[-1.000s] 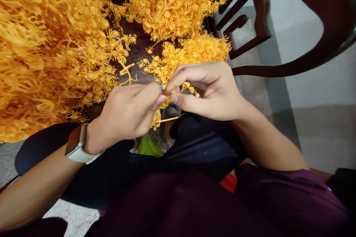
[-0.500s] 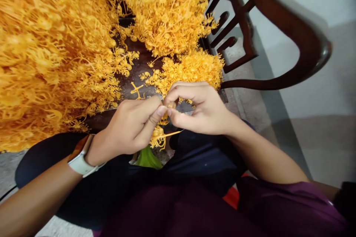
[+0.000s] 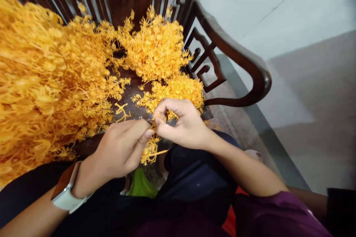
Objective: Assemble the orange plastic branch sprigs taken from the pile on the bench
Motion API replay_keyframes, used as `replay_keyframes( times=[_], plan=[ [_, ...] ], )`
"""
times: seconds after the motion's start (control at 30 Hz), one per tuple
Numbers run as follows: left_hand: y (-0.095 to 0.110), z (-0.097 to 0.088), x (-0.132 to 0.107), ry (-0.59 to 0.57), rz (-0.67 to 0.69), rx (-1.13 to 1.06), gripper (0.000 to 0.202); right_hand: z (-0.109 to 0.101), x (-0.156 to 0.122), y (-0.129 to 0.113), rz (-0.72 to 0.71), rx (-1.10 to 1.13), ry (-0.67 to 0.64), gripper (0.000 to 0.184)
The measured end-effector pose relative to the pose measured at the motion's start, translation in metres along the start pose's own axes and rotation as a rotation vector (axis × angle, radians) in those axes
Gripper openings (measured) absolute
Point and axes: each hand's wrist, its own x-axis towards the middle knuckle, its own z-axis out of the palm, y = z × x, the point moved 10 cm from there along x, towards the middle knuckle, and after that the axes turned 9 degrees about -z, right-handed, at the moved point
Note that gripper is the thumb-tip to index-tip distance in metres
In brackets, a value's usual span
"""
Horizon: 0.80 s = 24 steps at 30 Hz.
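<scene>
Yellow and frilly, a thin sprig (image 3: 149,151) is held by both hands, to the right of the big heap (image 3: 47,92). The left hand (image 3: 122,146) is curled closed on it. The right hand (image 3: 180,124) pinches a tiny bit of it, but I can't see just where the tips grip. If the hands tug too hard, the thin sprig might snap. If a pinch gets loose, it could drop toward the green thing (image 3: 143,184), low down and right of the big heap. A loose stem (image 3: 122,112) lies just beside the big heap on the dark wooden seat (image 3: 136,112); a bump from the left hand could knock it off. Farther right of the big heap are a small pile (image 3: 178,90), a round bunch (image 3: 155,50) and, last, a curved armrest (image 3: 236,55).
</scene>
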Motion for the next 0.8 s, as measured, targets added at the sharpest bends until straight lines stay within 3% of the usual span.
replay_keyframes(
  times=[0.27, 0.37, 0.47, 0.57, 0.63, 0.7, 0.8],
  plan=[
    [-0.029, -0.005, 0.002, 0.011, -0.321, -0.257, 0.035, 0.001, 0.002, 0.007, -0.033, 0.141, 0.014, 0.010],
    [-0.031, 0.001, 0.001, -0.042, -0.361, -0.353, 0.038, 0.004, 0.003, -0.006, -0.175, -0.030, -0.024, 0.008],
    [-0.029, 0.004, -0.001, -0.062, -0.385, -0.385, 0.041, 0.010, 0.003, -0.021, -0.416, -0.250, -0.060, 0.002],
    [-0.011, 0.009, -0.005, -0.120, -0.314, -0.336, 0.042, 0.001, 0.006, -0.011, -0.570, -0.566, -0.083, 0.013],
    [0.004, 0.015, -0.010, -0.189, -0.235, -0.303, 0.040, -0.022, 0.015, 0.015, -0.509, -0.779, -0.083, 0.022],
    [0.007, 0.020, -0.015, -0.246, -0.232, -0.288, 0.037, -0.057, 0.024, 0.050, -0.320, -0.847, -0.074, 0.018],
    [-0.015, 0.020, -0.014, -0.237, -0.376, -0.324, 0.037, -0.100, 0.026, 0.093, -0.071, -0.797, -0.090, 0.014]
  ],
)
